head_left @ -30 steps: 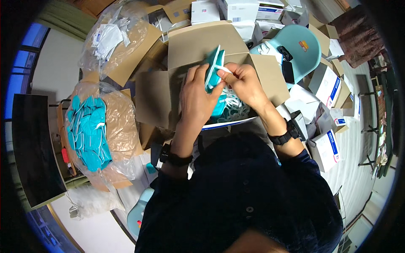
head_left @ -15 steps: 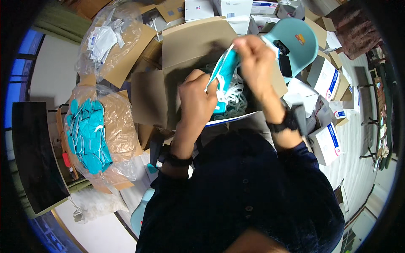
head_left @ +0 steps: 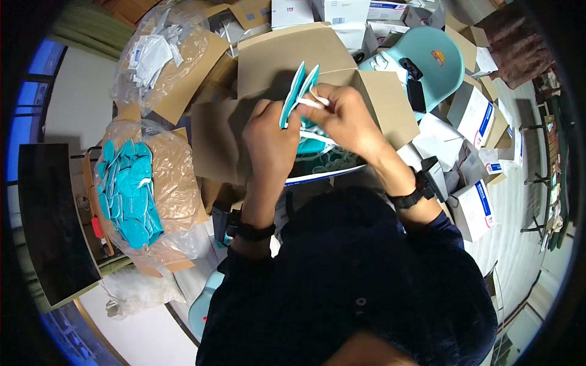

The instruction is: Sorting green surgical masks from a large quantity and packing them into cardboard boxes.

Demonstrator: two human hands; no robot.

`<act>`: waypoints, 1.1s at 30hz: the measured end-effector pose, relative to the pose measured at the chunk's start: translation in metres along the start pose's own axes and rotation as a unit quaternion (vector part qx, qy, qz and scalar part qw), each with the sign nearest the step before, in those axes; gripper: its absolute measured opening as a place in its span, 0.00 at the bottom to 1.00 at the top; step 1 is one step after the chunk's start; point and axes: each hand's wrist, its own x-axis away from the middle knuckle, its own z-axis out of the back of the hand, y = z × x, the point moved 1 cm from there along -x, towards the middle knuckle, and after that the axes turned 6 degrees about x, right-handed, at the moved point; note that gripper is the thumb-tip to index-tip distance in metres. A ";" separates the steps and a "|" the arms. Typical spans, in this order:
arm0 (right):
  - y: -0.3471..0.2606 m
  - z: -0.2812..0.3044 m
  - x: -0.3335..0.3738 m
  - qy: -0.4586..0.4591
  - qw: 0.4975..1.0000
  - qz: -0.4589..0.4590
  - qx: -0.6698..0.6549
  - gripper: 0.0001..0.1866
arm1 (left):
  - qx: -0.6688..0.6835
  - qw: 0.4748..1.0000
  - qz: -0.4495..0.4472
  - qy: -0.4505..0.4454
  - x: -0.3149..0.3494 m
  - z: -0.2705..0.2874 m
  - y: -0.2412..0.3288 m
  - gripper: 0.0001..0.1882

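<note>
Above the open cardboard carton (head_left: 390,107), my left hand (head_left: 268,140) grips folded teal face masks (head_left: 293,94) with white edges, held upright so that two thin layers stand apart at the top. My right hand (head_left: 349,122) is closed in a pinch on a white ear loop (head_left: 312,102) of these masks, close to the left hand's fingers. More teal masks and tangled white loops (head_left: 329,161) lie inside the carton beneath both hands. The carton's depth is partly hidden by my hands.
Left of the carton, a plastic-lined box (head_left: 177,189) holds a heap of teal masks (head_left: 128,195). Behind it sits a clear bag with white packets (head_left: 149,61). A light-blue chair (head_left: 445,55) carries a black phone (head_left: 415,96). White boxes (head_left: 471,210) crowd the right side.
My right hand has come down from above the masks to the loop beside my left hand. The masks have shifted left and now stand upright, with their layers apart.
</note>
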 end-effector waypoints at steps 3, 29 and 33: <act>-0.010 0.012 -0.004 0.085 0.983 0.078 0.143 0.09 | -0.010 0.998 -0.044 -0.033 0.001 0.000 -0.002 0.08; -0.014 0.007 0.007 -0.094 0.989 0.083 0.074 0.16 | 0.202 0.975 0.084 -0.045 0.005 0.027 -0.016 0.14; 0.004 0.029 0.001 -0.147 0.984 -0.005 -0.102 0.10 | 0.298 0.940 0.108 -0.129 0.008 0.041 -0.013 0.11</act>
